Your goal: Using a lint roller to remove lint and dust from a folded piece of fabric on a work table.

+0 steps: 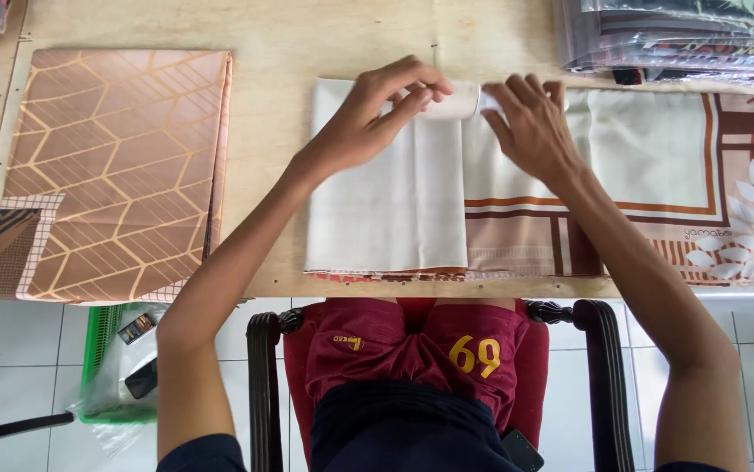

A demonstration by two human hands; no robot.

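Observation:
A cream scarf with brown and orange borders and a white leaf pattern (657, 175) lies spread on the wooden table (272, 44), its left part folded over into a plain cream panel (386, 201). My left hand (368, 118) pinches the folded edge near the far side of the cloth. My right hand (530, 122) rests flat on the cloth just to the right, fingers gripping the same rolled fold (456, 100). Both forearms reach in from the near edge.
A folded peach cloth with a geometric line pattern (115, 175) lies at the left. Plastic-wrapped folded fabrics (683, 39) are stacked at the far right corner. Below the table are a dark chair (604, 376), a green basket with plastic bags (110, 367) and white floor tiles.

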